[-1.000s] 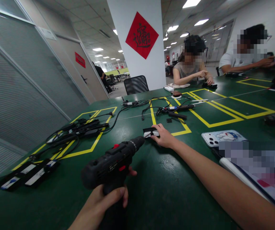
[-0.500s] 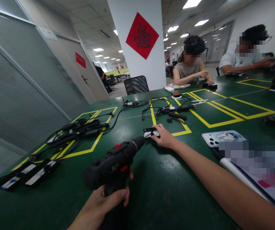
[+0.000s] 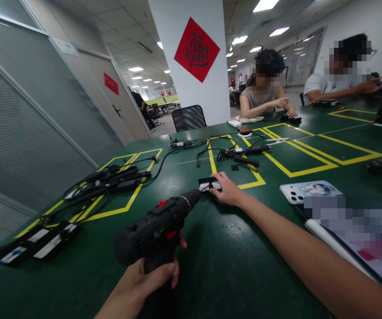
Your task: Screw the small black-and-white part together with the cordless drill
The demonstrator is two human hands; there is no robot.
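My left hand (image 3: pixel 153 279) is wrapped round the handle of a black cordless drill (image 3: pixel 156 228) with red buttons. The drill's chuck points away and to the right, close to a small black-and-white block (image 3: pixel 205 186) on the table. My right hand (image 3: pixel 227 190) grips the right end of this block, fingers over its top and thumb at the near side. From here I cannot tell whether the drill's tip touches the block. The fingers partly cover the block's right end.
On the green table (image 3: pixel 204 261), yellow tape marks out boxes. Black cables (image 3: pixel 118 177) lie in a heap on the left, near two black-and-white strips (image 3: pixel 49 243). A pen-like tool (image 3: pixel 249 150) lies beyond my right hand, a phone (image 3: pixel 312 189) right. Two people sit across.
The drill has shifted very slightly left. My right hand stays in place on the block.
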